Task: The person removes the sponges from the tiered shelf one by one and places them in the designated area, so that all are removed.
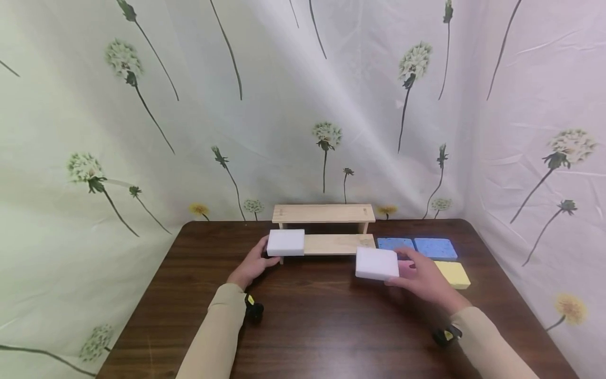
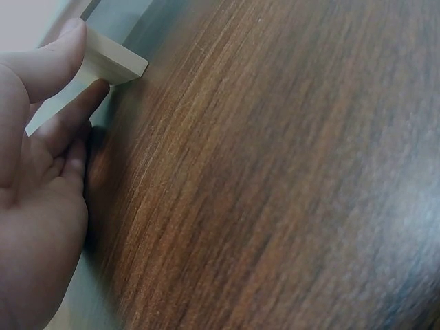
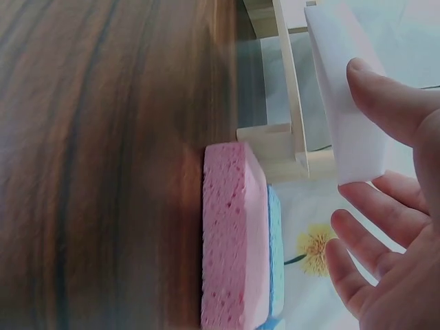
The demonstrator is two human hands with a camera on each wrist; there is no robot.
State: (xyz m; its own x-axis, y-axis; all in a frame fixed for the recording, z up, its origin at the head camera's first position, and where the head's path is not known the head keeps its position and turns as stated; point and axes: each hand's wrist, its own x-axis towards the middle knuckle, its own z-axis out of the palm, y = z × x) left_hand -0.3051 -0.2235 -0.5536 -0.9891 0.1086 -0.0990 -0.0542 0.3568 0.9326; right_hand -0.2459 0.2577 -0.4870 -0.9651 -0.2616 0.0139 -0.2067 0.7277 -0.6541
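Note:
A smooth white sponge (image 1: 286, 242) lies at the left end of the lower shelf (image 1: 336, 244) of a two-tier wooden stand. My left hand (image 1: 248, 268) grips its left side, thumb toward the front and fingers around the outer edge. In the left wrist view the thumb (image 2: 58, 62) is beside the end of the pale wooden stand (image 2: 117, 60). My right hand (image 1: 426, 281) pinches a second white sponge (image 1: 376, 263) by its right end, lifted above the table, close to the stand's right end. Below that hand, partly covered by it, is a pink sponge (image 3: 230, 234).
Two blue sponges (image 1: 436, 248) lie right of the stand, with a yellow sponge (image 1: 453, 275) in front of them. The upper shelf (image 1: 324, 213) stands near the table's back edge. A dandelion-print curtain (image 1: 284, 105) hangs behind the dark wooden table (image 1: 312, 326).

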